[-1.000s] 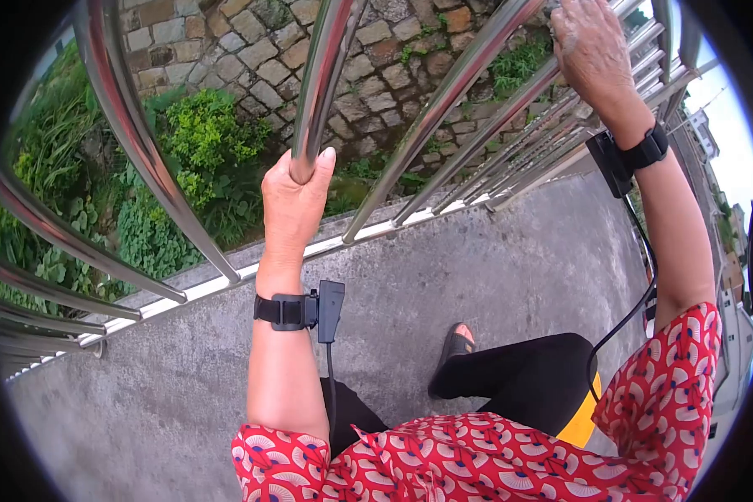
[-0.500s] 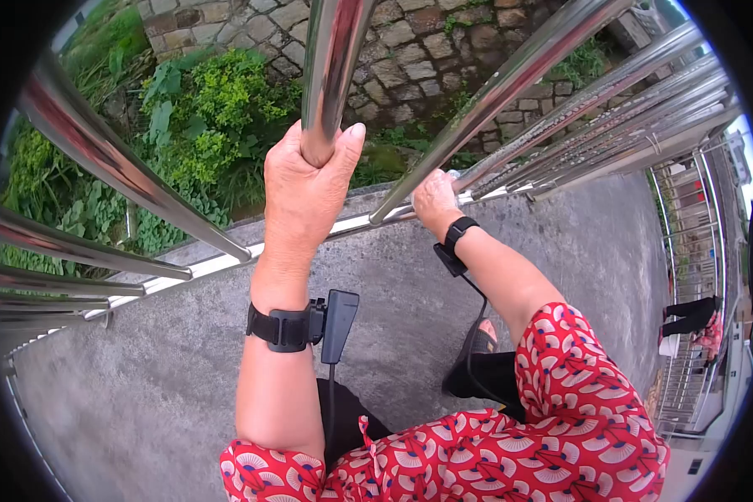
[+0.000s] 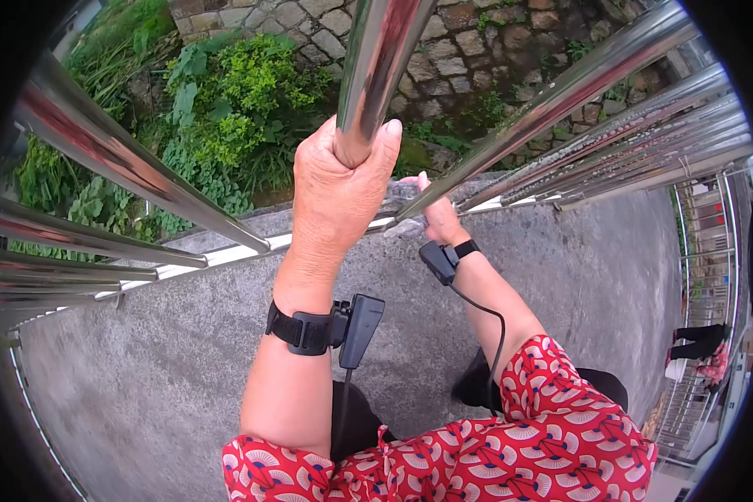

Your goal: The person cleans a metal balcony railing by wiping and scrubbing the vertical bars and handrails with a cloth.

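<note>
My left hand point(image 3: 339, 197) is wrapped around a shiny metal railing bar point(image 3: 376, 75), its thumb lying along the bar. Lower and to the right, my right hand point(image 3: 445, 222) reaches around the foot of the neighbouring bar point(image 3: 510, 134), close to the white bottom rail point(image 3: 385, 224). A whitish, see-through wet wipe point(image 3: 405, 228) shows at its palm, pressed by the bar's foot. Some of its fingertips appear on the far side of the bar; the bar hides the others.
More metal bars point(image 3: 134, 171) line up to the left and right. Beyond them are a leafy bush point(image 3: 242, 96) and a stone wall point(image 3: 326, 33). Grey concrete floor point(image 3: 184, 351) lies on my side. Another person point(image 3: 702, 343) is at a railing far right. Cables run from both wrist devices.
My right hand has turned around the bar's foot, and its fingertips now show beyond the bar. My left hand keeps its hold. The whole view has shifted slightly.
</note>
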A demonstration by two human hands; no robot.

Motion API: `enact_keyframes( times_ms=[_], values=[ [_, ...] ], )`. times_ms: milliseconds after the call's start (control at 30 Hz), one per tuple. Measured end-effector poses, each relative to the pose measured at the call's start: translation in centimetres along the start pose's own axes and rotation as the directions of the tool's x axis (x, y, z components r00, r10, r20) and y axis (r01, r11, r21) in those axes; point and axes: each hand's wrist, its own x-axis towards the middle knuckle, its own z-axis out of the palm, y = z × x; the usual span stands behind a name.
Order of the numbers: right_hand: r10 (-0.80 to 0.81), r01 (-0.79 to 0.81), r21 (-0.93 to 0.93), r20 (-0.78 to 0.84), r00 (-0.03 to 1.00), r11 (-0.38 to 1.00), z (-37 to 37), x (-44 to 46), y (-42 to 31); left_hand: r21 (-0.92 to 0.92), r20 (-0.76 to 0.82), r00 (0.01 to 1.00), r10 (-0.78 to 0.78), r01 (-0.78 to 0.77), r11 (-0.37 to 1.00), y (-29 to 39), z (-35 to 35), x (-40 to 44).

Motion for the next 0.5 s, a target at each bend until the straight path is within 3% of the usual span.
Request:
enact_keyframes(
  times_ms=[67, 200, 233, 267, 400, 467, 500],
  values=[
    [0.093, -0.105, 0.291, 0.054, 0.994, 0.951, -0.6, -0.1, -0.5, -0.004, 0.010, 1.000, -0.009, 0.009, 1.000, 0.0, 0.2, 0.1],
    [0.018, -0.013, 0.299, -0.013, 1.000, 0.954, -0.7, -0.7, -2.3, -0.024, -0.013, 1.000, 0.024, -0.024, 0.999, -0.5, 0.5, 0.3],
    [-0.011, 0.051, 0.296, -0.137, 0.991, 0.954, -0.2, -1.6, -4.5, -0.031, -0.028, 1.000, 0.010, -0.010, 0.999, -0.5, 0.5, 0.3],
    [-0.012, 0.004, 0.544, 0.012, 1.000, 0.839, -0.4, -1.8, -6.5, -0.041, -0.040, 0.999, -0.008, 0.006, 0.999, -0.6, 0.6, 0.1],
    [-0.258, 0.270, 0.432, -0.087, 0.962, 0.860, -0.8, -4.2, -18.3, 0.007, -0.044, 0.999, 0.019, -0.019, 1.000, -0.9, 0.5, 0.2],
    [-0.341, 0.318, 0.492, -0.046, 0.939, 0.810, -0.9, -5.7, -24.9, -0.034, -0.025, 1.000, 0.002, -0.003, 0.999, -0.4, 0.4, 0.2],
    [-0.410, 0.386, 0.419, -0.034, 0.911, 0.822, -1.5, -5.8, -27.5, -0.016, -0.019, 1.000, 0.007, -0.007, 1.000, -0.4, 0.3, 0.2]
  ],
)
